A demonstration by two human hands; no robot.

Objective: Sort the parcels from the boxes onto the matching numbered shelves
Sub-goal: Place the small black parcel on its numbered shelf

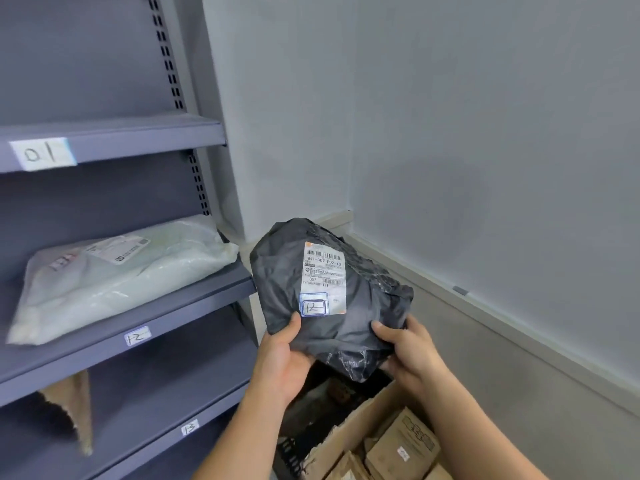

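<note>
Item in hand: one black parcel point(329, 296) in soft, crumpled plastic wrap, held in the air above the open cardboard box point(349, 434), just right of the shelving. We hold it with both hands. The left hand point(282, 362) grips the lower left corner, thumb on top beside the label point(323, 271), fingers curled underneath. The right hand point(408, 355) grips the lower right edge the same way. The label is a printed white sticker with a handwritten 12 point(313, 305) in a blue frame at its lower end. Destination, as we judge it: the shelf tagged 12 point(137, 336), the middle of three in view, between the shelf tagged 01 point(43, 154) above and the shelf tagged 13 point(189, 427) below. On the 12 shelf lies one white parcel point(117, 271), flat and reaching nearly to the right end. On the 13 shelf is a brown paper parcel point(74, 410), partly hidden. In the box are several brown parcels point(401, 445). Handling note: the number matches, so we would swing the parcel left with both hands under it, since the slack wrap is likely to sag. Free room beside the white parcel looks scant. We would lay the black one on top of it or well back, label up, so nothing overhangs the front lip and slides off.
</note>
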